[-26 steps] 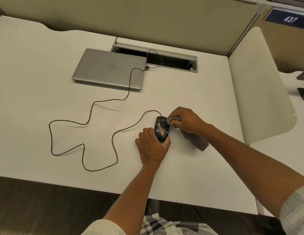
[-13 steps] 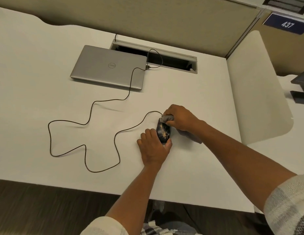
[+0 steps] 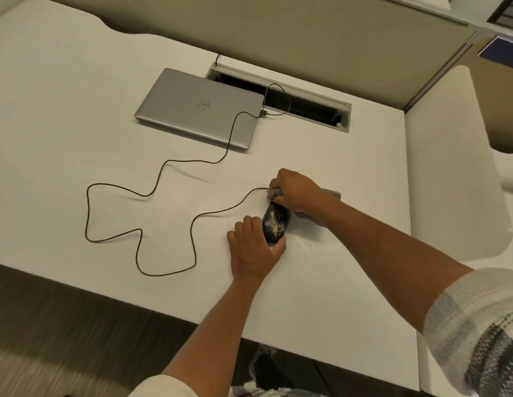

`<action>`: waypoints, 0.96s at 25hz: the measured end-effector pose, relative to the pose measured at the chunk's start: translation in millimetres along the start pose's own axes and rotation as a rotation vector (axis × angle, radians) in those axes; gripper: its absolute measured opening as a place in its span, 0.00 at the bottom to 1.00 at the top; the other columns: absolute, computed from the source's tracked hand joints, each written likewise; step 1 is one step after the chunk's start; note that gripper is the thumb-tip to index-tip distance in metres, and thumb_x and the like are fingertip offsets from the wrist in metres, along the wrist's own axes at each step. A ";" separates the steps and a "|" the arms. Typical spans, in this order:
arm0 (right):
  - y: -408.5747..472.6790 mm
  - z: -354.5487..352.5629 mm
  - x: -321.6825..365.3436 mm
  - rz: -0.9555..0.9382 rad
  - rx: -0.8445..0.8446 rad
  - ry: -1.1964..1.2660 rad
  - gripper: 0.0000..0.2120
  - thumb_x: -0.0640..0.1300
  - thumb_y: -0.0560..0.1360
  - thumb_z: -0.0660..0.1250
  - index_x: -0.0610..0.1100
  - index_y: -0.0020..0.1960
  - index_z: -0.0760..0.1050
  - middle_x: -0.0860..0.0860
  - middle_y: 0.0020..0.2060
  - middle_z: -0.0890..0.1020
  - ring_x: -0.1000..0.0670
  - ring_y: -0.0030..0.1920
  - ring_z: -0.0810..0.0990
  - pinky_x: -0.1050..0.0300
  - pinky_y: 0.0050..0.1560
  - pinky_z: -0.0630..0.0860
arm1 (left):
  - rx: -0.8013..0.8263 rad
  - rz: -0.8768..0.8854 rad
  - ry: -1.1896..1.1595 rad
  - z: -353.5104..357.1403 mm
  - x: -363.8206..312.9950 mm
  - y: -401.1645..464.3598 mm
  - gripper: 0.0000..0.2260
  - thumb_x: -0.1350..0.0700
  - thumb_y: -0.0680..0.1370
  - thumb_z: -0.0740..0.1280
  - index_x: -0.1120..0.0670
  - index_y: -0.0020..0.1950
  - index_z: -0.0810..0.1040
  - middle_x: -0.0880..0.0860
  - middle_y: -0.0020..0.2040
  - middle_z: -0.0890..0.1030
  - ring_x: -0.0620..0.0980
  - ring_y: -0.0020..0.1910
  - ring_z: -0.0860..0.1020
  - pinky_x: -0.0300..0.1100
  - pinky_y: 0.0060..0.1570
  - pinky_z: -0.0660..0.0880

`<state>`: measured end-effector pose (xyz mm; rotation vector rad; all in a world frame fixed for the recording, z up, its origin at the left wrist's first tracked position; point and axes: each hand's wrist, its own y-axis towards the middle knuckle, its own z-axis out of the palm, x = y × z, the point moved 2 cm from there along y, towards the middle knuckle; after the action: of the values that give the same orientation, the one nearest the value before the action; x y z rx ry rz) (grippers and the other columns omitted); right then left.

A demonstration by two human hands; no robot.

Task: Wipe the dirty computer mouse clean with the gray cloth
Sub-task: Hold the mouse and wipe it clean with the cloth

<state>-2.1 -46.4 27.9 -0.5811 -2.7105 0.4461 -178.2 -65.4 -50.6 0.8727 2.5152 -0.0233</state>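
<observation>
A black computer mouse (image 3: 274, 224) speckled with tan crumbs lies on the white desk (image 3: 321, 282). My left hand (image 3: 253, 250) grips its near end and left side, steadying it. At the mouse's far end, where the cable leaves it, my right hand (image 3: 295, 193) holds the bunched gray cloth (image 3: 275, 193) and presses it down. More of the cloth shows behind my right wrist; the rest is hidden under the hand.
The mouse cable (image 3: 140, 242) loops across the desk to a closed silver laptop (image 3: 200, 107) at the back. A cable slot (image 3: 281, 96) is cut into the desk behind the laptop. Partition walls stand behind and on the right. The desk's front edge runs near my elbows.
My right hand with the cloth has slid from the mouse's right side up to its far end. My left hand keeps its grip on the mouse.
</observation>
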 end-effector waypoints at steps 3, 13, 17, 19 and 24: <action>-3.4 6.1 4.0 -0.056 0.013 -0.031 0.11 0.45 0.76 0.66 0.41 0.56 0.77 0.48 0.51 0.77 0.45 0.52 0.77 0.46 0.52 0.76 | -0.005 0.004 0.026 -0.1 -1.0 -0.1 0.24 0.33 0.70 0.65 0.54 0.49 0.70 0.51 0.43 0.71 0.53 0.43 0.69 0.49 0.43 0.65; -10.0 -20.8 -11.9 -0.113 -0.036 0.079 0.11 0.44 0.75 0.69 0.44 0.56 0.81 0.52 0.49 0.76 0.49 0.51 0.76 0.52 0.52 0.75 | -0.002 0.001 0.035 -0.6 -1.2 -1.0 0.24 0.33 0.70 0.65 0.54 0.50 0.71 0.51 0.43 0.72 0.54 0.42 0.70 0.50 0.43 0.66; -0.1 -7.2 -1.9 -0.075 0.062 0.051 0.10 0.43 0.75 0.69 0.43 0.55 0.82 0.50 0.48 0.76 0.46 0.53 0.77 0.51 0.53 0.75 | -0.013 0.007 0.036 -0.1 -1.8 -1.0 0.24 0.34 0.70 0.65 0.54 0.49 0.72 0.51 0.43 0.72 0.54 0.42 0.70 0.50 0.43 0.66; -0.7 -3.7 4.2 -0.085 0.092 0.079 0.09 0.41 0.75 0.68 0.43 0.54 0.82 0.55 0.43 0.76 0.48 0.52 0.78 0.51 0.53 0.75 | -0.006 0.005 0.043 -0.8 -2.0 -0.6 0.24 0.33 0.70 0.65 0.54 0.49 0.72 0.51 0.43 0.73 0.54 0.42 0.70 0.50 0.43 0.67; -17.7 -1.8 10.3 -0.285 0.138 -0.021 0.11 0.44 0.76 0.69 0.46 0.58 0.81 0.49 0.56 0.75 0.48 0.54 0.74 0.51 0.56 0.72 | 0.007 0.006 0.055 -3.0 -2.6 -1.9 0.25 0.33 0.70 0.65 0.55 0.50 0.73 0.51 0.44 0.73 0.54 0.42 0.71 0.49 0.43 0.67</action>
<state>-16.3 -56.8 38.6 -0.1508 -2.6973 0.5577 -178.8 -68.0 -47.1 0.8948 2.5654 -0.0068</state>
